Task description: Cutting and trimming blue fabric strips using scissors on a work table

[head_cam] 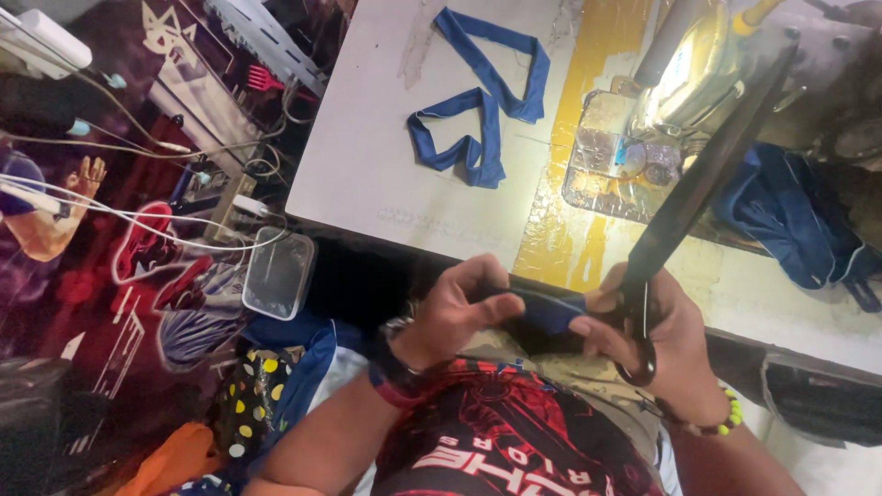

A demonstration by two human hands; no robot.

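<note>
Over the white table (367,165), long black scissors (698,184) rise from the right hand (666,335), fingers curled through the handles. The left hand (455,312) pinches the blue fabric strip (551,310), stretched between both thumbs.

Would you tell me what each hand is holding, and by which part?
The left hand pinches one end of a blue fabric strip; the right hand grips black scissors by the handles and touches the strip's other end.
</note>
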